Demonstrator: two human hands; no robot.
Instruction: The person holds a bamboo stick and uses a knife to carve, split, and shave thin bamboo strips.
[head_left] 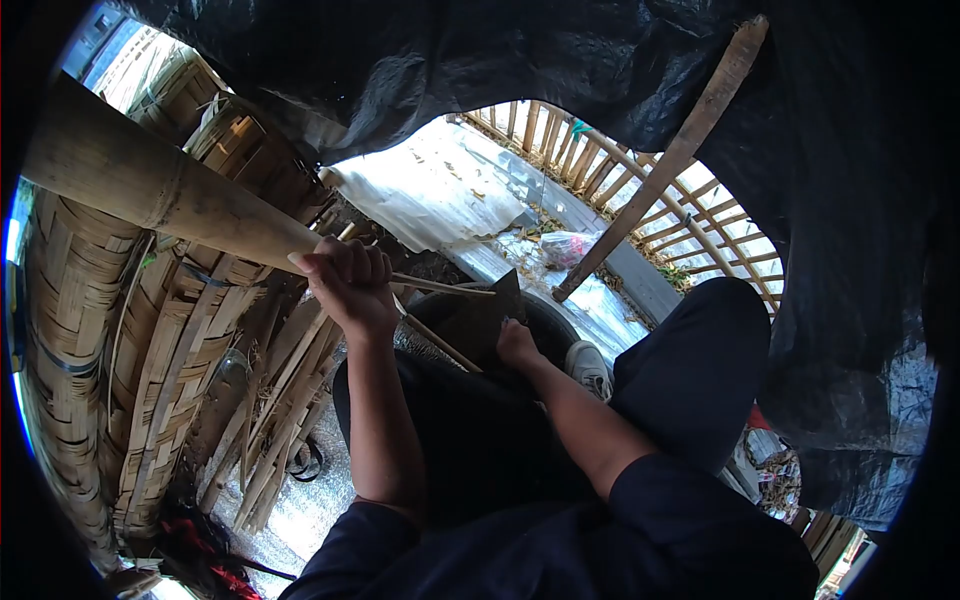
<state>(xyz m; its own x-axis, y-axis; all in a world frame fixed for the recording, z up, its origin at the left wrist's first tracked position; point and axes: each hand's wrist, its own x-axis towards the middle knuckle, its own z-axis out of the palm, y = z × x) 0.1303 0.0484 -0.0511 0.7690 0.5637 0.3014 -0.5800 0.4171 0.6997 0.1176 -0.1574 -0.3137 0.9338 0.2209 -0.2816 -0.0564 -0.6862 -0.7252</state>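
Observation:
My left hand (350,285) is closed around a thin bamboo stick (440,286), whose free end points right. My right hand (517,343) grips a broad, dark-bladed knife (495,308); its handle is hidden in the fist. The stick's tip lies by the blade's upper part, and I cannot tell whether they touch. Another thin stick (440,340) slants below, between my hands. Under the blade, a round black rim (555,325) shows in front of my legs. Behind my left hand, a thick bamboo pole (180,195) comes in from the upper left.
Woven bamboo panels (85,340) stand at the left, with split bamboo strips (270,440) leaning beside them. Black plastic sheeting (560,60) hangs overhead and at right. A wooden stake (670,150) slants down near a bamboo fence (600,170). My shoe (588,367) is close to the rim.

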